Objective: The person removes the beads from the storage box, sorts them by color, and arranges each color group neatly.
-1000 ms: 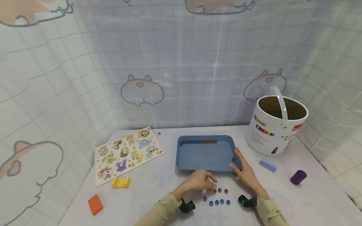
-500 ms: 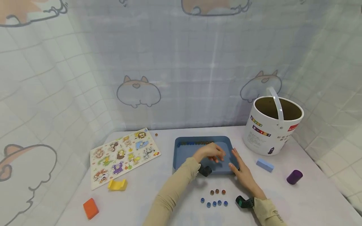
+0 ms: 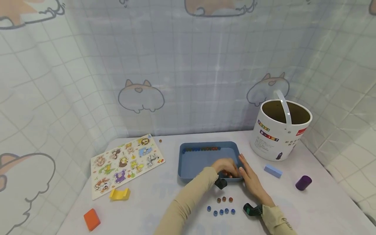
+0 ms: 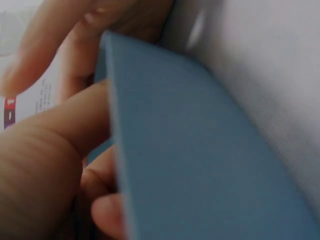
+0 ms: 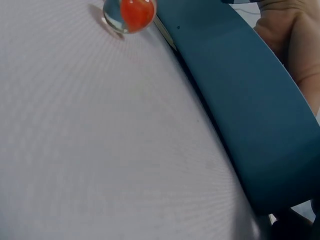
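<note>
The shallow blue tray [image 3: 191, 166] has a row of coloured glass marbles [image 3: 202, 149] along its back wall. My left hand [image 3: 226, 165] reaches down into the tray's front right corner, fingers bent. In the left wrist view the tray wall [image 4: 170, 130] hides its fingertips, so I cannot tell whether they hold a marble. My right hand [image 3: 252, 183] lies along the tray's right edge, fingers straight. In front of the tray lie three reddish-brown marbles [image 3: 224, 199] and several blue marbles [image 3: 221, 212]. One clear marble with an orange core [image 5: 135, 14] shows beside the tray.
A white bucket [image 3: 276, 140] with a raised handle stands back right. Near it lie a light blue block [image 3: 273, 171] and a purple cylinder [image 3: 303, 182]. An animal puzzle board [image 3: 126, 163], a yellow block [image 3: 119, 194] and an orange block [image 3: 92, 219] are at left.
My left hand has moved from the reddish marbles in front, over the tray's front wall, and down into its right corner. My right hand stays at the tray's edge.
</note>
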`<state>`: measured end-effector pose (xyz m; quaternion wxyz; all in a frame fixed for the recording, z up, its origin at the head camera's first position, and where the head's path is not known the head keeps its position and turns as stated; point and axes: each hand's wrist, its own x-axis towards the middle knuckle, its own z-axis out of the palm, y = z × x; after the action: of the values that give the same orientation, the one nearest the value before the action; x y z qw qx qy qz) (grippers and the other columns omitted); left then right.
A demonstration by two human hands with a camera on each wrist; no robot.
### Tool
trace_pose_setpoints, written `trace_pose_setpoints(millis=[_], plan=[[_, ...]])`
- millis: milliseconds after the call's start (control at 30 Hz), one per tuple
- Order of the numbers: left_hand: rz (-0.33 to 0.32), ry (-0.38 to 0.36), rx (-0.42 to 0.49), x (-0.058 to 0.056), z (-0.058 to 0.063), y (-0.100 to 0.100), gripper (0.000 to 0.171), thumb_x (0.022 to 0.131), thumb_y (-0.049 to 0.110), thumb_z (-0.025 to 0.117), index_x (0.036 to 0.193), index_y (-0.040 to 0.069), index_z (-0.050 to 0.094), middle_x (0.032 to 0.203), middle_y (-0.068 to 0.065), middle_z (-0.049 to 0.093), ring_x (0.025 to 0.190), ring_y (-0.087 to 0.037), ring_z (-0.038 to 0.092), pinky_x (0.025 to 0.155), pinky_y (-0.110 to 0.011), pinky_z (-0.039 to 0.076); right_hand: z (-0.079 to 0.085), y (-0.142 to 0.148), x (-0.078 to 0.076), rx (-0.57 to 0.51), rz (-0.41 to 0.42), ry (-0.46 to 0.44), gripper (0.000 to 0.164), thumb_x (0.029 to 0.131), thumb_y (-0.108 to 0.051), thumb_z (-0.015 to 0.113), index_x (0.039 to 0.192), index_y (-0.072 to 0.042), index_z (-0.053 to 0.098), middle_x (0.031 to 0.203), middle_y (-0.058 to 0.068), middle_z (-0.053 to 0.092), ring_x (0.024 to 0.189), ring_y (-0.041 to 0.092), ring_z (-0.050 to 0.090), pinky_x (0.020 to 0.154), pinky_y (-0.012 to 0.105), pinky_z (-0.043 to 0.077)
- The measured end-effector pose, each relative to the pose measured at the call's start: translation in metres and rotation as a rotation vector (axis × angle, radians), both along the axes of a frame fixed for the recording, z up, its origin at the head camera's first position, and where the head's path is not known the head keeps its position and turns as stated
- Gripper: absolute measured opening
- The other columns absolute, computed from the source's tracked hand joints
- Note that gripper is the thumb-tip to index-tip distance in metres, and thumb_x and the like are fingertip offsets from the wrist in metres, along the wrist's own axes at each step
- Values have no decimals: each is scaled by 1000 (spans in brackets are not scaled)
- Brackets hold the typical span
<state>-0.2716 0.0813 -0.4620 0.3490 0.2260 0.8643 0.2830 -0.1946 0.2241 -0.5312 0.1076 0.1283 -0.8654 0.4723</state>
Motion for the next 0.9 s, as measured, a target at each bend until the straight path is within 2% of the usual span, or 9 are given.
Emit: trace_pose_setpoints(millis=[133, 267, 367, 500, 567, 667, 800, 900], plan=[[7, 41, 0, 4, -3, -2, 19, 88, 16, 69, 72, 7, 71, 50, 3, 53, 44, -7, 45, 43, -18, 35, -2, -2, 2, -6, 5, -13, 51, 106, -22, 35, 153, -3, 26, 161, 18, 17, 144, 48, 21, 108, 67, 23], [39, 52, 57, 7, 3, -16, 13, 88, 18, 71, 85, 7, 77, 52, 4, 55, 43, -6, 46, 43, -17, 36, -2, -3, 1, 6, 7, -9, 51, 106, -20, 36, 153, -3, 25, 161, 20, 17, 144, 48, 21, 108, 66, 22], [70, 27, 162, 7, 14, -33, 15, 89, 19, 71, 96, 9, 78, 62, 2, 65, 45, -7, 46, 45, -19, 37, -1, -3, -1, 10, 3, -6, 52, 105, -20, 39, 153, -3, 24, 161, 20, 16, 145, 48, 19, 109, 66, 21], [98, -10, 300, 13, 29, -63, 14, 90, 20, 70, 97, 10, 77, 82, -8, 74, 46, -9, 44, 47, -24, 36, 0, -1, -1, 22, -3, -23, 60, 103, -24, 46, 154, -6, 22, 163, 17, 11, 146, 47, 16, 110, 68, 19], [103, -34, 338, 20, 33, -78, 12, 89, 19, 71, 96, 10, 77, 88, -15, 75, 45, -9, 43, 48, -25, 34, 1, -1, -1, 35, -6, -27, 63, 101, -26, 50, 155, -7, 21, 163, 16, 10, 146, 47, 16, 110, 68, 19], [93, -58, 346, 36, 33, -98, 10, 88, 17, 72, 94, 11, 77, 88, -21, 73, 44, -8, 41, 47, -25, 33, 1, 0, -1, 42, -10, -24, 67, 99, -27, 54, 155, -8, 21, 163, 16, 10, 145, 47, 17, 110, 68, 20], [70, -79, 320, 60, 23, -119, 7, 88, 13, 72, 90, 10, 77, 76, -13, 72, 42, -9, 41, 45, -23, 32, 1, -1, -1, 57, -7, -29, 70, 98, -27, 56, 155, -7, 21, 163, 17, 10, 145, 48, 18, 109, 68, 21], [79, -70, 299, 71, 16, -127, 6, 86, 10, 71, 86, 11, 77, 70, -4, 71, 42, -10, 41, 43, -22, 31, 2, -1, -1, 74, -13, -35, 73, 97, -28, 58, 155, -7, 19, 163, 17, 10, 144, 49, 19, 108, 68, 22]])
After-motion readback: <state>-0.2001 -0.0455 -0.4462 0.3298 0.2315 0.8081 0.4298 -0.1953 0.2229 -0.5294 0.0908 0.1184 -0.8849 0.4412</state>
